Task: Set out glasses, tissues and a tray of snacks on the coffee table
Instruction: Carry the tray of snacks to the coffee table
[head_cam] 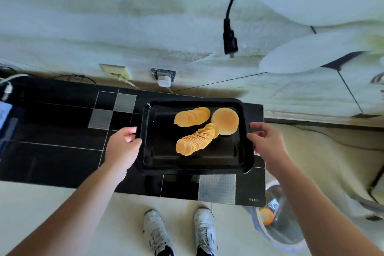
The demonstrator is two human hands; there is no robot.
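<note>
So I've got the black tray (196,164) between my hands over the dark tiled bench (62,151). Left hand (122,147) grips its left rim, right hand (265,141) pinches the right rim. Two fanned rows of chips (194,138) and a bun (225,121) sit toward the tray's far right.

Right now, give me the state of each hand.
Left hand: grips the left rim of the black rectangular tray.
Right hand: grips its right rim.
</note>
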